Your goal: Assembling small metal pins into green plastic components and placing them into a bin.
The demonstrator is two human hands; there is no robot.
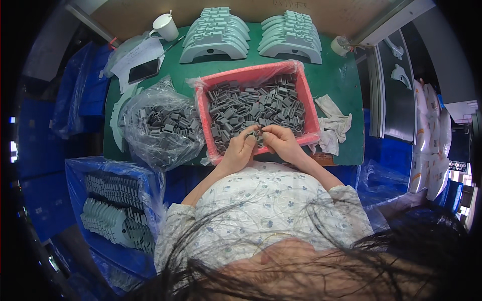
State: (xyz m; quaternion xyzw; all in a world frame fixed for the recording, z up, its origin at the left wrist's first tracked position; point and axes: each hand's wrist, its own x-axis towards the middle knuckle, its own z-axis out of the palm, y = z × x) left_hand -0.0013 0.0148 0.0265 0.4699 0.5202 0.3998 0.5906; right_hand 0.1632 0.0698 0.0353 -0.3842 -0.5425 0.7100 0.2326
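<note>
In the head view, the left hand (pixel 240 149) and the right hand (pixel 281 142) meet at the near rim of a shallow pink plastic tray lined with clear film (pixel 311 108), just below the centre of the picture; both are curled nearly closed, fingertips pinched together on a small dark grey plastic clip (pixel 258 133) held between them right above the tray's near edge. The tray is heaped with many more grey clips of the same kind (pixel 256 104). At nine o'clock from the tray, touching its left side, sits a crumpled clear plastic bag full of grey clips (pixel 160 125). At twelve o'clock, two rows of pale grey-green arched moulded parts (pixel 216 35) stand stacked on the green table mat (pixel 341 80), with a white paper cup (pixel 165 26) at eleven o'clock and a dark smartphone on white sheets (pixel 143 70) at ten o'clock. At three o'clock, just beside the tray, lie crumpled white cloth gloves (pixel 334 125). At seven o'clock, well apart from the hands, a blue crate lined with plastic (pixel 75 170) holds more pale arched parts
</note>
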